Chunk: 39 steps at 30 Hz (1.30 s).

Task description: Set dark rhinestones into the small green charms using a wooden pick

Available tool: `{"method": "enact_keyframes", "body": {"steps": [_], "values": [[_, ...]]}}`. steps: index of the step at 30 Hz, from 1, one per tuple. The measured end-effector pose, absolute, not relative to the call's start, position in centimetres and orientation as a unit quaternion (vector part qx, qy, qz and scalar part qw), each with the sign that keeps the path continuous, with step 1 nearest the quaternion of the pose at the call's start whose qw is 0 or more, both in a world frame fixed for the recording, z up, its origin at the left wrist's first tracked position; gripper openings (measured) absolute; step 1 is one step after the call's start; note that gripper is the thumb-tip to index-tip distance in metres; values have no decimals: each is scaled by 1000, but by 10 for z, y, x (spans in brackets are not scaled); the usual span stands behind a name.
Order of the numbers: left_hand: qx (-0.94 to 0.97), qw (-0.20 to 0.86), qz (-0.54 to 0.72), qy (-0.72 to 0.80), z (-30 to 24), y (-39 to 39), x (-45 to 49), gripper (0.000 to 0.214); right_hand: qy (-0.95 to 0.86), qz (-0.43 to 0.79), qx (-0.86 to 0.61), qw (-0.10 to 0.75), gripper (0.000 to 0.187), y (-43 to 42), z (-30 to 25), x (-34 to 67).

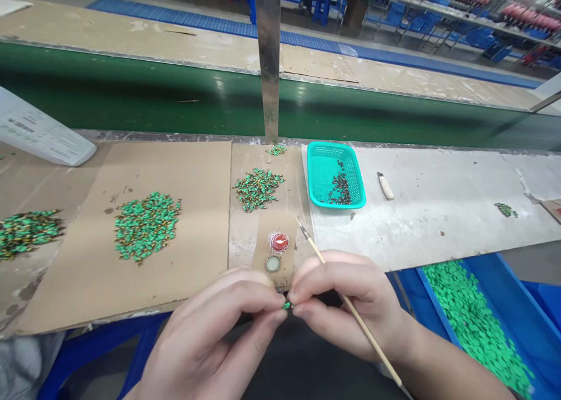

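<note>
The left hand (210,336) is clamping its grip on a small green piece (287,305) at lower centre of the frame, while the right hand (346,306) is closing its grip on a wooden-handled needle (363,330) just beside that piece. A red round cabochon (279,242) and a round metal bezel (272,264) are lying just above the fingers, on a cardboard sheet (263,236), with a teal plastic basket (335,175) sitting upper right of them on the tabletop (438,213).
</note>
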<state>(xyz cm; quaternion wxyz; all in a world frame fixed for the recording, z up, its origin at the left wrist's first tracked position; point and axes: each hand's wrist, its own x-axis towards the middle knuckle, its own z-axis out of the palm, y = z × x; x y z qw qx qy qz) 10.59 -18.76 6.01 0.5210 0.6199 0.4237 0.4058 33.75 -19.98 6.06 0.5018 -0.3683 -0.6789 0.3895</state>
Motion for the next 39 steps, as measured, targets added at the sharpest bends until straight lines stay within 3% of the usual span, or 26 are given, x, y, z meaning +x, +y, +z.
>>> {"method": "enact_keyframes", "body": {"steps": [13,21,39], "values": [[674,505,357,404,51,-181,95,12,-670,380,-380,511,11,-199,57,334],[730,466,350,356,42,-179,95,24,-659,386,-387,517,14,-198,51,331],[713,484,347,370,40,-176,100,19,-651,379,-409,515,14,-201,37,329]]}}
